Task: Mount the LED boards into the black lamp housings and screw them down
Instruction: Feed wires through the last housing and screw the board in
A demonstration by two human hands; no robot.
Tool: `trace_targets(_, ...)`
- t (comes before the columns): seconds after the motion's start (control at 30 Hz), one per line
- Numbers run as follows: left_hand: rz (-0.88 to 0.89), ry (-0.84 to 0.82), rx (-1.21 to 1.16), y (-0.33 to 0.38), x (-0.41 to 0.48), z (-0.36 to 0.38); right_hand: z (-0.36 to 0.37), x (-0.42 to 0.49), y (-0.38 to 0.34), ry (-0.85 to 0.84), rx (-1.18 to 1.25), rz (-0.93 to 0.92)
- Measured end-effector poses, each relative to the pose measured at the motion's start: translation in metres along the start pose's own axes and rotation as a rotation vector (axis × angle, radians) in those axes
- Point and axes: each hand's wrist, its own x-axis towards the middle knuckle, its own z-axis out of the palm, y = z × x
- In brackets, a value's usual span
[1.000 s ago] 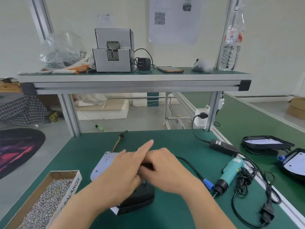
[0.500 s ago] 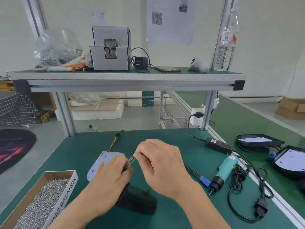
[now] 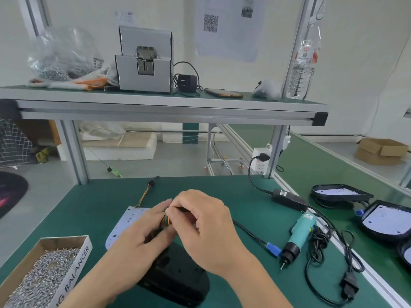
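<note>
A black lamp housing (image 3: pixel 178 278) lies on the green bench just in front of me, partly under my forearms. A pale LED board (image 3: pixel 124 225) lies flat beyond it, its coloured wires (image 3: pixel 144 194) running away to a black plug. Above the housing, my left hand (image 3: pixel 142 236) and my right hand (image 3: pixel 200 221) meet, both pinching a short bunch of coloured wires (image 3: pixel 168 220) between fingertips. Where those wires end is hidden by my fingers.
A cardboard box of screws (image 3: pixel 42 278) stands at the front left. A teal electric screwdriver (image 3: pixel 299 236) with its cable, blue connector (image 3: pixel 273 250) and power adapter (image 3: pixel 289 200) lies to the right. Finished lamp housings (image 3: pixel 340 193) sit on the neighbouring bench at right.
My hands have lifted off the housing and taken hold of the coloured wires, drawing them up between the fingertips. The view has shifted slightly.
</note>
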Motion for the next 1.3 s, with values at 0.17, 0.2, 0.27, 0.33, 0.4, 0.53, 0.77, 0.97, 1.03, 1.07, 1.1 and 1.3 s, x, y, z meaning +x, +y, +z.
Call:
trace_targets(0.17, 0.025, -0.052, -0.090, -0.008, 0.005, -0.005, 0.007, -0.003, 0.002, 0.135, 0.104, 0.004)
trace_targets(0.2, 0.013, -0.059, -0.097, -0.012, 0.006, -0.007, 0.010, -0.005, 0.003, 0.162, 0.107, 0.002)
trace_targets(0.27, -0.004, -0.071, -0.068, -0.017, 0.005, -0.009, 0.014, -0.006, 0.004, 0.194, 0.096, -0.006)
trace_targets(0.33, -0.029, -0.073, -0.031, -0.023, 0.002, -0.011, 0.017, -0.007, 0.006, 0.205, 0.062, -0.023)
trace_targets(0.4, -0.040, -0.073, -0.017, -0.027, 0.000, -0.012, 0.021, -0.007, 0.007, 0.211, 0.023, -0.038)
trace_targets(0.53, -0.064, -0.049, -0.035, -0.026, -0.002, -0.014, 0.024, -0.002, 0.005, 0.197, 0.051, -0.001)
trace_targets(0.77, -0.136, 0.168, 0.262, 0.004, -0.002, -0.005, -0.004, 0.011, -0.018, -0.161, -0.400, -0.009)
trace_targets(0.97, -0.133, 0.248, 0.576, 0.040, 0.000, 0.006, -0.002, 0.009, -0.043, -0.455, -0.540, 0.050)
trace_targets(1.03, -0.090, 0.211, 0.682, 0.044, -0.001, 0.009, -0.004, 0.011, -0.041, -0.500, -0.521, 0.040)
trace_targets(1.07, -0.097, 0.195, 0.704, 0.044, -0.001, 0.008, -0.006, 0.012, -0.038, -0.505, -0.505, 0.021)
trace_targets(1.1, -0.086, 0.185, 0.685, 0.040, -0.001, 0.006, -0.008, 0.013, -0.032, -0.481, -0.452, 0.033)
trace_targets(1.3, 0.004, 0.249, -0.052, 0.010, -0.008, -0.036, -0.023, 0.014, 0.014, -0.236, 0.043, 0.153)
